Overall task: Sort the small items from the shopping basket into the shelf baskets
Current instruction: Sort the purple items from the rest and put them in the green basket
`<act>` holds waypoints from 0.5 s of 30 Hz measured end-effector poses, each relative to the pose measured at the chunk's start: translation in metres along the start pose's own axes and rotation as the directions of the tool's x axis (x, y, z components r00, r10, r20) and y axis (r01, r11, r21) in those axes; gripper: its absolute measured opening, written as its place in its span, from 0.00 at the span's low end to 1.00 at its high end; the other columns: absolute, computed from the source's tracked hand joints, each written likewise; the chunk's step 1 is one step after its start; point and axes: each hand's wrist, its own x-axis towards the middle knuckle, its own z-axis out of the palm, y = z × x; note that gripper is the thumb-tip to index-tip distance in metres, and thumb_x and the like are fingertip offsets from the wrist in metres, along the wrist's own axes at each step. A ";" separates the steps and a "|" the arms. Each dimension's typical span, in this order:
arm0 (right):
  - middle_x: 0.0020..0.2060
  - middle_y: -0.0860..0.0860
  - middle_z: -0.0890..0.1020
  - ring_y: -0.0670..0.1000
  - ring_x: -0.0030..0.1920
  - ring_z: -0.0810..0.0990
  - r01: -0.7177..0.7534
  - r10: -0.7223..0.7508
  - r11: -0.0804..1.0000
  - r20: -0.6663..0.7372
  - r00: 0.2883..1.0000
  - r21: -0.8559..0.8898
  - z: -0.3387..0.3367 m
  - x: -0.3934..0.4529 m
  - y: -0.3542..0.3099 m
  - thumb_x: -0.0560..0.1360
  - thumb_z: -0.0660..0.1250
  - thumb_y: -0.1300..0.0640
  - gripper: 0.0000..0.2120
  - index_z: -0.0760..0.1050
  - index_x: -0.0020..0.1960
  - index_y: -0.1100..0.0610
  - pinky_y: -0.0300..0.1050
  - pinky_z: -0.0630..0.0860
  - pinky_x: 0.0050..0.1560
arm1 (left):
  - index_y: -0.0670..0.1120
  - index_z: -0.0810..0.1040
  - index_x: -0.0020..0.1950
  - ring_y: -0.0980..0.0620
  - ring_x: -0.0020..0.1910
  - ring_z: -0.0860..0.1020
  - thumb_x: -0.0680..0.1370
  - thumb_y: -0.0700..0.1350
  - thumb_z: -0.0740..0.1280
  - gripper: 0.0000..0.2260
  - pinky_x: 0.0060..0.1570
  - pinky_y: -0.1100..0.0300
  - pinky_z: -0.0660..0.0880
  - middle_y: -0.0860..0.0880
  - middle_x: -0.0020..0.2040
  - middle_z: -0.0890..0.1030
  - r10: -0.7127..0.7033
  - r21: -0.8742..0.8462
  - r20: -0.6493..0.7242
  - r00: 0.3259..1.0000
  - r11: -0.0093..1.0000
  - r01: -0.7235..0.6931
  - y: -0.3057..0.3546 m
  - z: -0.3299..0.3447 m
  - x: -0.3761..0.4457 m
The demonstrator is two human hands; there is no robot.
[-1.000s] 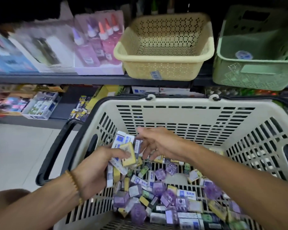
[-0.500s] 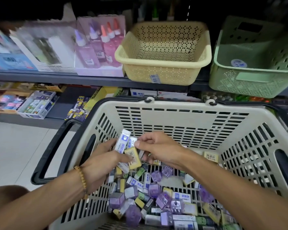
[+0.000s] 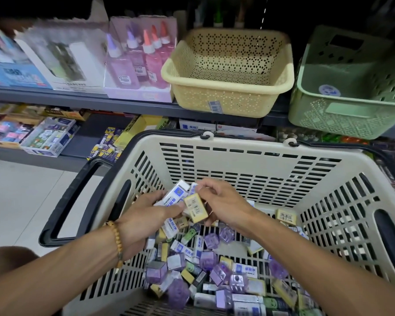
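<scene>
A beige shopping basket (image 3: 255, 160) with black handles holds a heap of small items (image 3: 214, 270): white-and-blue erasers, yellow erasers, purple boxes. My left hand (image 3: 144, 215), a bead bracelet on its wrist, grips a bunch of white-and-blue erasers (image 3: 177, 195) above the heap. My right hand (image 3: 224, 204) meets it and pinches a yellow eraser (image 3: 195, 207) against that bunch. On the shelf above stand a yellow basket (image 3: 228, 92), showing nothing inside, and a green basket (image 3: 342, 115) with only a round sticker on its floor.
Pink and purple glue bottles (image 3: 141, 62) in a display box stand left of the yellow basket, with boxed goods further left. A lower shelf (image 3: 48, 137) holds more stationery boxes. Pale floor tiles (image 3: 21, 201) lie left of the shopping basket.
Both hands rose slightly from the heap and came together; the right fingers now pinch the yellow eraser at the left hand's bunch. The view shifted a little downward.
</scene>
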 end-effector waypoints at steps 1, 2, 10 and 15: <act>0.39 0.52 0.84 0.48 0.33 0.83 -0.021 0.022 0.999 -0.036 0.999 0.025 -0.004 0.002 0.003 0.83 0.58 0.52 0.10 0.76 0.53 0.54 0.39 0.76 0.28 | 0.47 0.81 0.53 0.49 0.44 0.83 0.76 0.43 0.71 0.07 0.44 0.52 0.80 0.45 0.44 0.86 -0.020 0.007 -0.031 0.999 1.000 0.021 -0.001 -0.001 0.001; 0.39 0.53 0.83 0.48 0.32 0.83 -0.043 0.047 0.998 -0.076 0.996 0.048 -0.009 0.004 0.007 0.83 0.57 0.53 0.10 0.76 0.54 0.55 0.40 0.76 0.29 | 0.47 0.81 0.52 0.48 0.44 0.83 0.76 0.43 0.71 0.06 0.44 0.51 0.80 0.44 0.44 0.86 -0.043 -0.001 -0.061 0.997 0.999 0.043 -0.002 -0.002 0.001; 0.45 0.59 0.83 0.53 0.35 0.84 -0.147 0.160 0.987 -0.282 0.946 0.067 -0.013 0.029 0.041 0.84 0.56 0.55 0.10 0.74 0.50 0.57 0.39 0.77 0.28 | 0.43 0.81 0.51 0.48 0.37 0.80 0.76 0.42 0.70 0.06 0.35 0.56 0.77 0.41 0.45 0.85 -0.114 -0.211 -0.106 0.988 0.973 0.090 0.000 -0.009 -0.004; 0.44 0.64 0.83 0.52 0.30 0.82 -0.173 0.165 0.985 -0.323 0.932 0.004 -0.014 0.036 0.051 0.82 0.60 0.56 0.09 0.76 0.49 0.59 0.44 0.80 0.31 | 0.47 0.79 0.50 0.45 0.40 0.80 0.75 0.43 0.71 0.05 0.42 0.52 0.75 0.41 0.46 0.86 -0.110 -0.303 -0.072 0.991 0.949 0.084 0.004 -0.009 -0.007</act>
